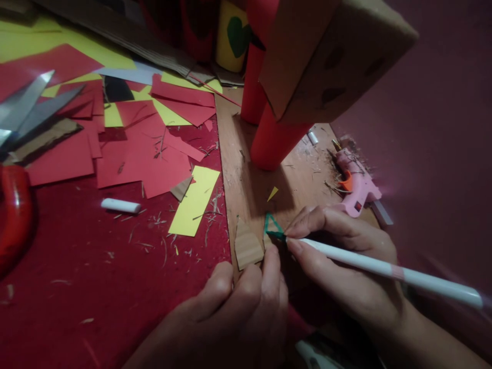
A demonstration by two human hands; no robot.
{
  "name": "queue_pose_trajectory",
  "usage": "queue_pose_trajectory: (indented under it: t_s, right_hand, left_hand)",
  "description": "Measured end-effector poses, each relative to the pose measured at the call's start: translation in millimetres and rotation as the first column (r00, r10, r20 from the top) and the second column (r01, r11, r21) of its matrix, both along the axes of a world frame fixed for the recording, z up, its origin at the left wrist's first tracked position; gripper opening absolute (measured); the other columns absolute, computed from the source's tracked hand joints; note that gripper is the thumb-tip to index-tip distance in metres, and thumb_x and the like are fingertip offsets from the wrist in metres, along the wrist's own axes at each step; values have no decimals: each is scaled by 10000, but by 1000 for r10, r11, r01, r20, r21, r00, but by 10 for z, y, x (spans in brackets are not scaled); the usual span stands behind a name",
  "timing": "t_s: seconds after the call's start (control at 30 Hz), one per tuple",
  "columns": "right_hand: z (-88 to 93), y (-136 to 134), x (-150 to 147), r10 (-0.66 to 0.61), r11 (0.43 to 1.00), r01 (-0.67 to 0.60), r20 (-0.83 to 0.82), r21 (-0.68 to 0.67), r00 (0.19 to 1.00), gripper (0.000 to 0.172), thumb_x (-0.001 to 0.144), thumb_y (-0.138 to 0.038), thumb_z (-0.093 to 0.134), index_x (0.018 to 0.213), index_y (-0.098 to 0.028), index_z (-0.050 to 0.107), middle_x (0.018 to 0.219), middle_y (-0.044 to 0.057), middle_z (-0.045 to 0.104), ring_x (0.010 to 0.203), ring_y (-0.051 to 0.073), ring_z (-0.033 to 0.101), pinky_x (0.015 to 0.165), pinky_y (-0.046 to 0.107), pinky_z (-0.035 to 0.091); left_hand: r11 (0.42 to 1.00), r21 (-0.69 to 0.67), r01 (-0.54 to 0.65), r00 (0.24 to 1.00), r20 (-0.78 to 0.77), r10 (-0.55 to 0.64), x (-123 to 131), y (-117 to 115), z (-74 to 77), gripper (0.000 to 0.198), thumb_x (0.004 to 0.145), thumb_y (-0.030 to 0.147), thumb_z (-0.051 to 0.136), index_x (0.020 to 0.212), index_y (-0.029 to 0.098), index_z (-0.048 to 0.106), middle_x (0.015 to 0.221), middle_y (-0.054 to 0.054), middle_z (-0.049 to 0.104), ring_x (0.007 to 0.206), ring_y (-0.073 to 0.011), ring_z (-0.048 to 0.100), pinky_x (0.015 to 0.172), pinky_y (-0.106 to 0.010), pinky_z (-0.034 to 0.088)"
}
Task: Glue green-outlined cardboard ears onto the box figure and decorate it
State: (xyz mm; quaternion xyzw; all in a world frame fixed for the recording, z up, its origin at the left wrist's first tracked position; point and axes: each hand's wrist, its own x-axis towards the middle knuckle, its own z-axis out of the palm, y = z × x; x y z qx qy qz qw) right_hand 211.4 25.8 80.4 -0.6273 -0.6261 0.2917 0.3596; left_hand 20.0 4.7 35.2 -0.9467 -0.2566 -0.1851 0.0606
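My right hand grips a white marker between thumb and fingers. Its green tip touches a small pointed cardboard piece, where a green triangle outline shows. The fingers of my left hand are curled, with a fingertip pressing the lower part of that piece, which is partly hidden. Just left of it lies a larger cardboard piece with a pointed top, its lower edge by my left fingers. A tiny yellow paper triangle rests on the wooden board above them.
A cardboard box-shaped head with dark marks stands on red tubes ahead. A pink glue gun is at right. Scissors, red paper, a yellow strip and a white marker cap lie at left.
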Motion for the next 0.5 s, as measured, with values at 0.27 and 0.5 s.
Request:
queue_pose_trajectory:
  t_s: [0.27, 0.5]
  right_hand:
    - [-17, -5, 22, 44, 999, -44, -18, 4, 999, 114, 797, -168, 665, 699, -227, 668, 617, -19, 703, 553, 130, 634, 512, 225, 467]
    - [58, 21, 1, -10, 999, 11, 25, -46, 1000, 97, 764, -171, 674, 681, -220, 677, 613, -2, 722, 563, 151, 668, 525, 235, 508]
  left_hand:
    - [1000, 5, 3, 1000, -17, -3, -3, 15, 8, 414, 1054, 245, 344, 1300, 136, 659, 1338, -98, 649, 1187, -238, 480, 966, -408, 360]
    - [997, 74, 27, 999, 32, -29, -21, 50, -59, 424, 1056, 296, 337, 1286, 131, 652, 1342, -112, 647, 1160, -243, 511, 948, -414, 361]
